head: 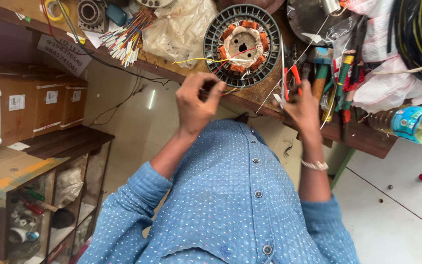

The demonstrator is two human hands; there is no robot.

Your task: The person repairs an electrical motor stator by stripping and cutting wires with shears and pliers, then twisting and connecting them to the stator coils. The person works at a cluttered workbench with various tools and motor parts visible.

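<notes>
Two hands, a left hand (pixel 196 105) and a right hand (pixel 301 107), are showing over one workbench (pixel 250 100). One round motor stator (pixel 242 44) is lying there, one plastic bottle (pixel 413 124) is resting at the edge, and three cardboard boxes (pixel 40 100) are standing stacked beside it.

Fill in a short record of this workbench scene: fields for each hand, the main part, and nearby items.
left hand: pinches thin wires at the bench edge
right hand: grips red-handled pliers
main part: round grey motor stator with copper coils, on the wooden workbench
nearby: bundle of coloured wires; clear plastic bottle of yellow liquid
</notes>
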